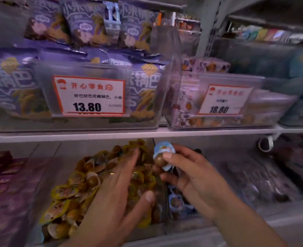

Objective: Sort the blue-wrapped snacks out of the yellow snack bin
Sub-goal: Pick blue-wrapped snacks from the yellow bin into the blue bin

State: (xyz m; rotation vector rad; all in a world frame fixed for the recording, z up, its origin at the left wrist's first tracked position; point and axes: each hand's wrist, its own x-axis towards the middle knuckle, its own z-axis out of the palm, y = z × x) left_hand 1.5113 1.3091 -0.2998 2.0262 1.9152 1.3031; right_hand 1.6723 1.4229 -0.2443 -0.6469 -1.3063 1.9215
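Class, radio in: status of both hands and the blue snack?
Left hand flat on yellow snacks. Right hand pinches blue snack, lifted clear. Nothing blocking.

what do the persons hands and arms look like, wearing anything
Both are bare: no gloves, and no sleeves on as much of the forearms as the picture shows. The left hand has a thin gold-coloured ring on one finger, with short plain nails. The right hand shows no ring, watch or band, and its nails are short and unpainted too.
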